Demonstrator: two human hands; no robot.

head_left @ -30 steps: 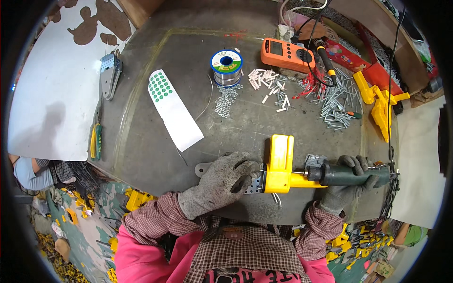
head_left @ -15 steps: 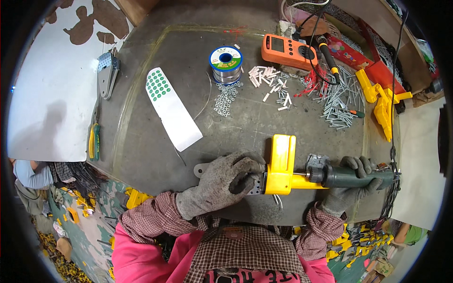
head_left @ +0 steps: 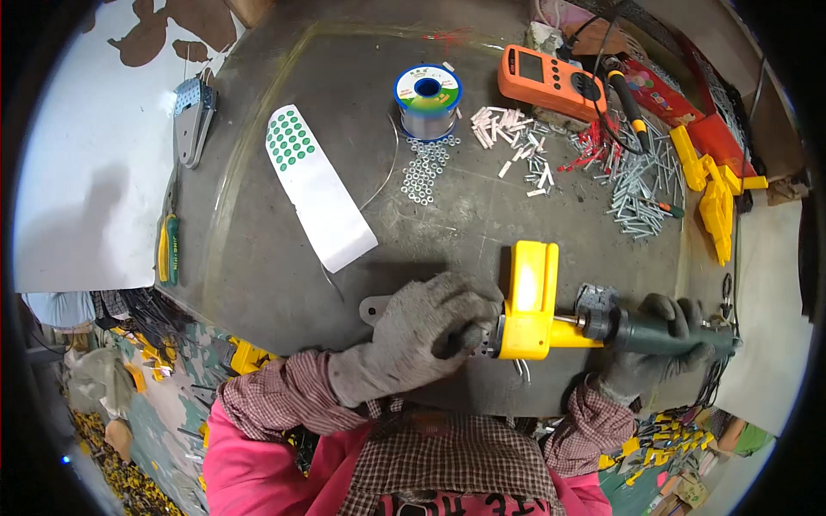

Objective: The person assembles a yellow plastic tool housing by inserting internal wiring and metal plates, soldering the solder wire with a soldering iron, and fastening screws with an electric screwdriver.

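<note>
As right grip point(head_left: 638, 370) holds screwdriver point(head_left: 632, 333), red box point(head_left: 721, 142), metal pieces point(head_left: 727, 99) inside

The green driver point(head_left: 647, 334) and yellow housing point(head_left: 527, 322) have shifted rightward in view, the spool point(head_left: 428, 105) upward

Grey gloves point(head_left: 413, 344), checked sleeves point(head_left: 288, 391), apparently an apron point(head_left: 447, 460)

An orange multimeter point(head_left: 544, 80) lies right of a wire spool point(head_left: 428, 119), with green-dotted white paper point(head_left: 325, 193) and pliers point(head_left: 172, 250) leftward.
</note>
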